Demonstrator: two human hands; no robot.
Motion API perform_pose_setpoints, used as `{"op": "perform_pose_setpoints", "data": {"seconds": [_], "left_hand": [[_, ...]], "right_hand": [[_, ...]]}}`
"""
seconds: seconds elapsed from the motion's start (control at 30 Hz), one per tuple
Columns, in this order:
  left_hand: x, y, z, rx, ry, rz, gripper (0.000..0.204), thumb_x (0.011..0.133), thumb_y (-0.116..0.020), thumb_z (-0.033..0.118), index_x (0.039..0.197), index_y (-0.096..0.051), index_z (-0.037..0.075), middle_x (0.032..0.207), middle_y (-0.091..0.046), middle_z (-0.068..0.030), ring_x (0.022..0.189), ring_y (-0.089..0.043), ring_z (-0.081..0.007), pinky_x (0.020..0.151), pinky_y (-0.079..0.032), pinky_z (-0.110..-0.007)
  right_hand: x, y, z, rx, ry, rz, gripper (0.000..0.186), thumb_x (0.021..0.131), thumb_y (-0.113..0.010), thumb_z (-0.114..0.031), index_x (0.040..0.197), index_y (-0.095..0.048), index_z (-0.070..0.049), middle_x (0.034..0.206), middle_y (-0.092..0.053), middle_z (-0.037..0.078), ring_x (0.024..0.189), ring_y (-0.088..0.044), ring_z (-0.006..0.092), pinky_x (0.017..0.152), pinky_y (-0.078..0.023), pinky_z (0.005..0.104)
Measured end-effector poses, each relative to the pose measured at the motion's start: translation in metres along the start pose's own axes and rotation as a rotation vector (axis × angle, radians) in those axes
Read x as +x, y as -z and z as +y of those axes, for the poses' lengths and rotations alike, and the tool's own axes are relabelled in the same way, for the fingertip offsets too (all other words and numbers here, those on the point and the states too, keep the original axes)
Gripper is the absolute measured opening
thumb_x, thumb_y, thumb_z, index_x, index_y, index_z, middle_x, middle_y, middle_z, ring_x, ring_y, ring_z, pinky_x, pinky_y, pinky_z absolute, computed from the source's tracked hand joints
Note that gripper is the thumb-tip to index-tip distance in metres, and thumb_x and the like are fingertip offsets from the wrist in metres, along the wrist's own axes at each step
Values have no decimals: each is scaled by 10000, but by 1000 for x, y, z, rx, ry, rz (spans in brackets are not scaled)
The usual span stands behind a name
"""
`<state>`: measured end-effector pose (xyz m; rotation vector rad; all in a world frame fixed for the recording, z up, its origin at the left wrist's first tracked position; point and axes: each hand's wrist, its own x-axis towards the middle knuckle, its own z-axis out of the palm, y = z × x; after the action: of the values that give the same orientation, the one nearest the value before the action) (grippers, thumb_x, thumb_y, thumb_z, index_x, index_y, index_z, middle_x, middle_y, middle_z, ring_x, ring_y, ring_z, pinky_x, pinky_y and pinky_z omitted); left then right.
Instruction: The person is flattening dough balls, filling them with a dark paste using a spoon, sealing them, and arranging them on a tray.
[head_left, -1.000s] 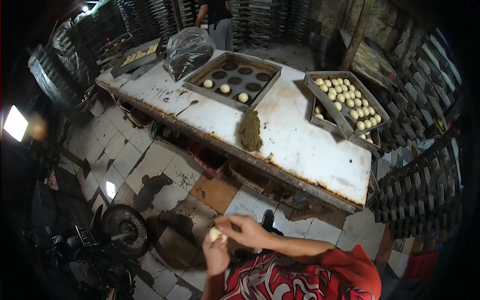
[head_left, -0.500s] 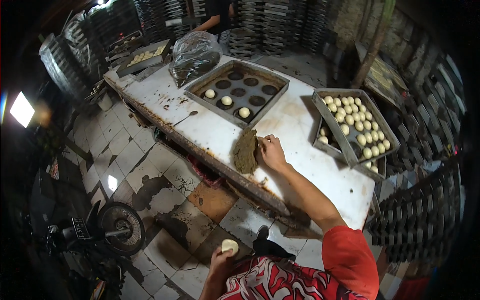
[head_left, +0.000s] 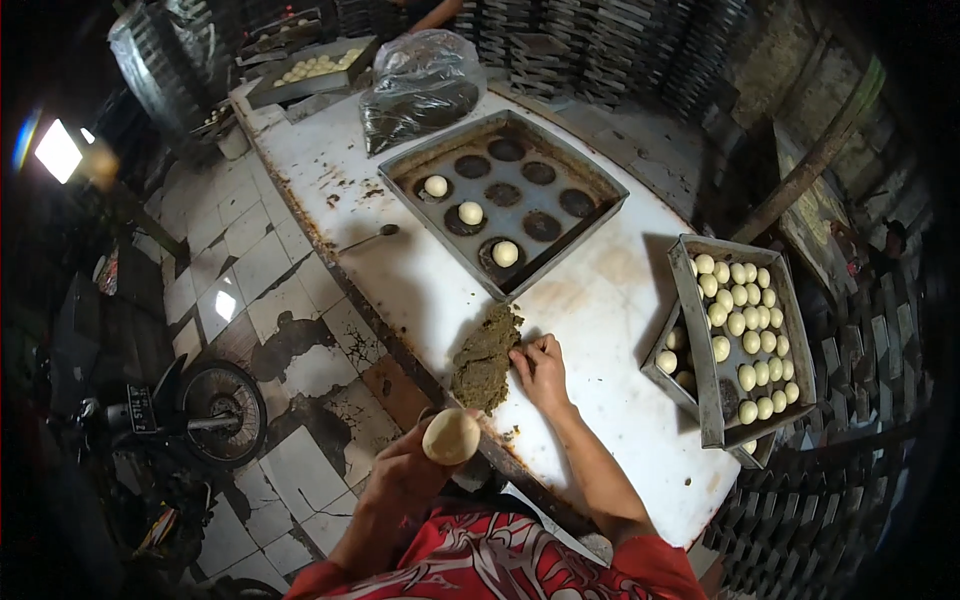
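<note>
My left hand point(head_left: 398, 470) holds a flattened round of pale dough point(head_left: 450, 436) near the table's front edge. A lump of greenish-brown paste point(head_left: 482, 365) lies on the white table point(head_left: 610, 320), just beyond that dough. At the paste's right edge, my right hand point(head_left: 540, 368) has its fingers curled and touching it; whatever is between the fingertips is too small to make out. Farther back, a square metal tray point(head_left: 603, 195) with round dark hollows holds three dough balls point(head_left: 470, 213). A spoon point(head_left: 388, 230) lies left of this tray.
Stacked trays of many dough balls point(head_left: 737, 322) sit on the right. A plastic bag point(head_left: 420, 80) and another filled tray point(head_left: 310, 70) are at the back. A motorbike point(head_left: 215, 420) stands left, tall stacks of metal moulds behind and right, and a person's arm point(head_left: 435, 15) shows at the top.
My hands were together below the table; the right reached to the paste, and my left hand has since risen with the dough, now rounder and flatter. The view has moved closer to the table.
</note>
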<state>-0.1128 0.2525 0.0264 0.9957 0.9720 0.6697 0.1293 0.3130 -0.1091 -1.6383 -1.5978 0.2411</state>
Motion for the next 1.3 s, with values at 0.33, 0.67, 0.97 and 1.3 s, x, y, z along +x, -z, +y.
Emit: {"op": "perform_pose_setpoints", "data": {"seconds": [0.33, 0.67, 0.97, 1.3], "left_hand": [[147, 23, 35, -512, 227, -786, 530, 909, -438, 32, 1390, -225, -32, 1403, -330, -186, 1257, -397, -318, 1042, -346, -446], [159, -34, 17, -863, 333, -634, 447, 859, -492, 18, 1293, -385, 10, 1156, -509, -171, 973, -573, -254, 813, -488, -346], [94, -115, -36, -625, 288, -417, 470, 770, -414, -72, 1205, -302, 66, 1167, -515, -163, 1013, -560, -232, 816, -490, -310], [65, -190, -127, 703, -717, -665, 818, 786, -576, 89, 1447, -96, 46, 1505, -126, -148, 1400, -14, -314, 1111, -17, -528]], "right_hand": [[15, 88, -128, 252, -185, 141, 479, 863, -543, -372, 1136, -562, 20, 1192, -428, 196, 1083, -433, 319, 932, -342, 410], [-16, 93, -172, -62, -324, 326, 279, 764, -657, -145, 1020, -651, -35, 1111, -542, 148, 1098, -439, 332, 938, -367, 429], [-108, 80, -130, -151, -381, 446, 238, 810, -574, -53, 1030, -615, 30, 997, -606, 172, 926, -549, 295, 840, -425, 376], [-183, 128, 2, 412, -630, 480, 252, 930, -442, -167, 1046, -545, 32, 989, -577, 127, 904, -544, 226, 794, -447, 323]]}}
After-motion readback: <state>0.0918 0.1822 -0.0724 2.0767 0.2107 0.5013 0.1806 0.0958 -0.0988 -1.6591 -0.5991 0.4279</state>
